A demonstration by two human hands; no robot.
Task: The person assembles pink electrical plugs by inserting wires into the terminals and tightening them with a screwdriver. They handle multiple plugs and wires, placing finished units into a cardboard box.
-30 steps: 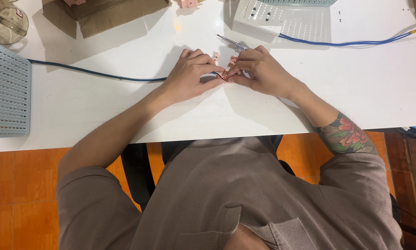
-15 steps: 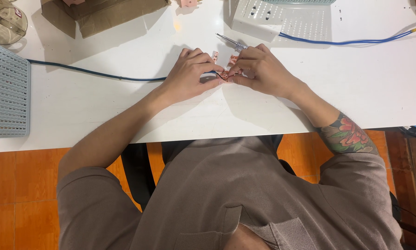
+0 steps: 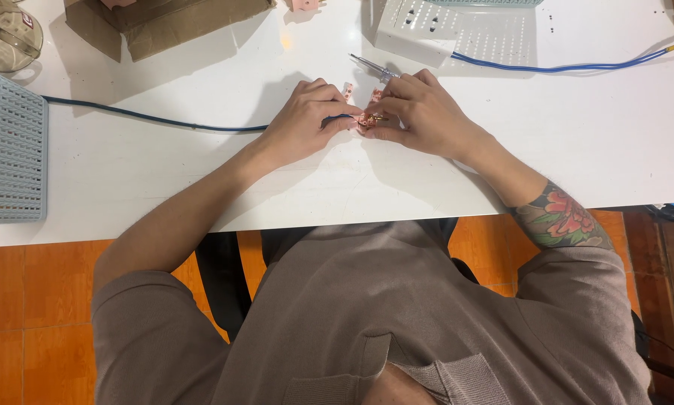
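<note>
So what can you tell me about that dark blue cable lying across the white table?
The dark blue cable is thin, round and looks plastic-sheathed. It runs from beside the grey perforated basket at the table's left edge, lies slack in a shallow curve on the white table, and ends at the left hand, whose fingers pinch its tip. There it meets small copper-coloured parts held by the right hand. Its far end is hidden.

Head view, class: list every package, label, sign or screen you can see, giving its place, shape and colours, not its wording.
Cardboard box: top edge, left of centre; brown, open, angular.
Jar: top left corner; round, clear, with a small red-and-white label.
No signs or screens in view.
</note>
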